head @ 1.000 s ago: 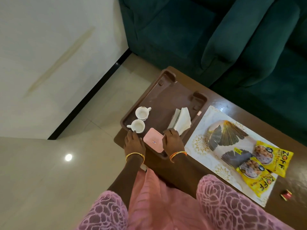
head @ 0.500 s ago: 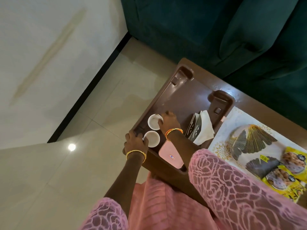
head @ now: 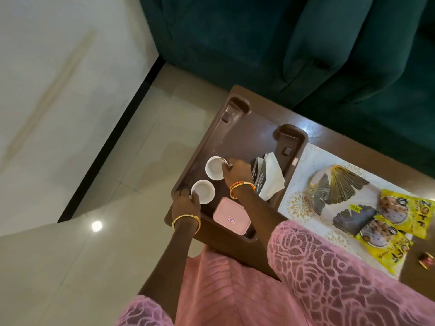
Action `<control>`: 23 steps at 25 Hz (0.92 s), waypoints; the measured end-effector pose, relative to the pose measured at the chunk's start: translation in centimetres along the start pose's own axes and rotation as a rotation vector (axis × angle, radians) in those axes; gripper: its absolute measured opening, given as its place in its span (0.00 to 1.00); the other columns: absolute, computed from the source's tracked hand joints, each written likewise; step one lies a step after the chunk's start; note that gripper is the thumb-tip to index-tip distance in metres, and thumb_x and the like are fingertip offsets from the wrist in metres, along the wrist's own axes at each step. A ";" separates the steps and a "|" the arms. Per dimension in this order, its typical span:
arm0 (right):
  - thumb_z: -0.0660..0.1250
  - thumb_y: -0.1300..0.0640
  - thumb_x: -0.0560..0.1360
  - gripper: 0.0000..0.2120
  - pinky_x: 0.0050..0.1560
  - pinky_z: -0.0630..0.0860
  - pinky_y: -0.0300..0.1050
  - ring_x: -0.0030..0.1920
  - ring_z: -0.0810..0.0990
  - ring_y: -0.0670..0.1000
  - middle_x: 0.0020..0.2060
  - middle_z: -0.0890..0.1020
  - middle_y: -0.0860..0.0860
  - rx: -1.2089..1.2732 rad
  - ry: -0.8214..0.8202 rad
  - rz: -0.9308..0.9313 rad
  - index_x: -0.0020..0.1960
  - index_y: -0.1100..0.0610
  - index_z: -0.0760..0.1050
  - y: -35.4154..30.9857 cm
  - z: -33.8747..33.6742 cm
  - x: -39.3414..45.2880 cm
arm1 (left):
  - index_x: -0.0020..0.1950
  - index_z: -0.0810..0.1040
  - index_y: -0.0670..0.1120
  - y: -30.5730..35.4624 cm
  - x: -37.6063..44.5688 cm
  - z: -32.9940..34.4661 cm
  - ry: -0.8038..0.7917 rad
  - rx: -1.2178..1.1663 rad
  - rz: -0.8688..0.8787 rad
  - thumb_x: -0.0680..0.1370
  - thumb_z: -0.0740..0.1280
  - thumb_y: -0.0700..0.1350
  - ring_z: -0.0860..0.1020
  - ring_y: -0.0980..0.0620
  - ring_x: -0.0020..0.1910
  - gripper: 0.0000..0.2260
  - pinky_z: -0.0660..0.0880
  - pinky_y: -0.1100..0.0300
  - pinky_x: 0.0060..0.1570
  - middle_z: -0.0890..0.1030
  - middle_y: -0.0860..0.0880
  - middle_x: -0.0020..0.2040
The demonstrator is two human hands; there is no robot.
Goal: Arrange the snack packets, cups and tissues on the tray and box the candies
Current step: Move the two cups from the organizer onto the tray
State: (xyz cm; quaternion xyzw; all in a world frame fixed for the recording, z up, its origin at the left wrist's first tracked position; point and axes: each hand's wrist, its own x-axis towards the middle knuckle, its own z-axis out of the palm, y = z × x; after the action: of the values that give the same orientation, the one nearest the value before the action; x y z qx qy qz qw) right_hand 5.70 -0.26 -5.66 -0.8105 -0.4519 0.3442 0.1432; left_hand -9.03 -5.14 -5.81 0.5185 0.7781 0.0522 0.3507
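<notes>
The handle of the farther white cup is hidden under the fingers of the right hand, which curl round it at the cup's right rim; the handle of the nearer white cup is likewise covered by the left hand, whose fingertips pinch it at the cup's lower left edge. Whether either cup holds anything is hard to tell (both interiors read plain white). The two cups sit just beside each other on the brown tray, which also carries the pink candy box, lid closed, lying between the two wrists and partly overlapped by the right forearm. Just right of the right hand's knuckles, one bundle of white tissues leans against the tray's right wall, with a dark patterned piece in front of it that is too small to identify. Well to the right of both hands, off the tray, two yellow snack packets lie overlapping on a white patterned mat, beside a round plate with a gold fan motif. One red candy rests on the brown table near the frame's right edge, blurred. The green sofa is cut off at the top.
</notes>
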 end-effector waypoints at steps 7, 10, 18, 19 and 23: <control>0.69 0.59 0.73 0.11 0.46 0.71 0.31 0.51 0.78 0.60 0.51 0.79 0.62 0.422 0.519 0.207 0.48 0.68 0.81 7.0 -10.1 -6.3 | 0.45 0.78 0.32 7.8 -4.3 0.7 0.069 -0.232 0.197 0.77 0.65 0.43 0.77 0.36 0.46 0.12 0.64 0.58 0.41 0.81 0.32 0.44; 0.69 0.58 0.73 0.12 0.43 0.69 0.30 0.49 0.79 0.60 0.48 0.81 0.64 0.517 0.675 0.406 0.46 0.69 0.81 13.0 -14.2 -10.1 | 0.45 0.78 0.33 11.7 -8.0 3.2 -0.015 -0.239 0.268 0.76 0.65 0.44 0.75 0.42 0.41 0.13 0.63 0.61 0.40 0.81 0.36 0.44; 0.68 0.53 0.73 0.17 0.39 0.71 0.47 0.41 0.80 0.65 0.35 0.82 0.68 0.608 0.561 0.865 0.36 0.67 0.80 29.6 -18.8 -16.6 | 0.42 0.79 0.35 16.0 -16.9 15.5 -0.371 -0.170 0.070 0.75 0.66 0.51 0.78 0.39 0.45 0.17 0.72 0.52 0.45 0.81 0.37 0.42; 0.68 0.53 0.73 0.17 0.39 0.70 0.47 0.40 0.80 0.65 0.35 0.82 0.67 0.608 0.540 0.883 0.35 0.67 0.80 31.2 -18.9 -16.5 | 0.43 0.79 0.35 16.2 -17.9 17.1 -0.382 -0.151 0.061 0.75 0.67 0.51 0.78 0.39 0.46 0.17 0.72 0.52 0.46 0.82 0.37 0.43; 0.66 0.53 0.74 0.17 0.47 0.79 0.52 0.43 0.82 0.64 0.38 0.84 0.68 0.668 0.479 0.911 0.40 0.68 0.82 34.6 -18.3 -13.3 | 0.44 0.80 0.36 17.1 -19.9 22.0 -0.370 -0.087 0.035 0.74 0.67 0.52 0.79 0.41 0.48 0.17 0.73 0.52 0.50 0.83 0.38 0.47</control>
State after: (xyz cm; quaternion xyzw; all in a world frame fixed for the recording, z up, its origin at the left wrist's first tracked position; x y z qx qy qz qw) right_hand 35.53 -28.93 -5.52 -0.8882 0.1170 0.3022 0.3257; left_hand 21.64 -20.34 -4.95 0.5169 0.6882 -0.0046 0.5090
